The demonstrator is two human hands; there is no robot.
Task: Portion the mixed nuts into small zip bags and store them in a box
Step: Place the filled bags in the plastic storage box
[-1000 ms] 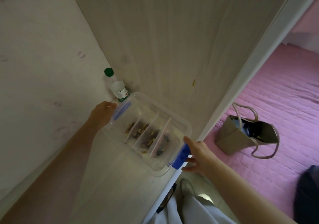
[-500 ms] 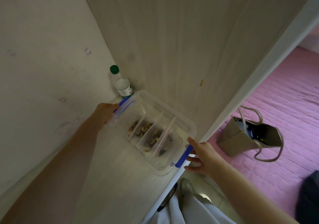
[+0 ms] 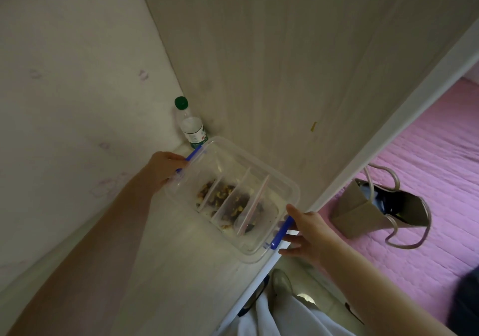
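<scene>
On the left I see the left hand (image 3: 166, 171), fingers curled round one end of the clear plastic box with blue latches (image 3: 228, 154). The box rests on the pale wooden shelf (image 3: 181, 271), just in front of a green-capped clear plastic bottle (image 3: 192, 125). Small zip bags of mixed nuts (image 3: 233, 203) stand inside the box. The right hand (image 3: 309, 232) touches the opposite latch with straight, spread fingers.

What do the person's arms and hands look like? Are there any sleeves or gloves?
Both arms are bare as far as the picture shows: no sleeves on the left arm or the right arm. The left hand and right hand wear no gloves. I see no watch, bracelet or rings on the fingers.
</scene>
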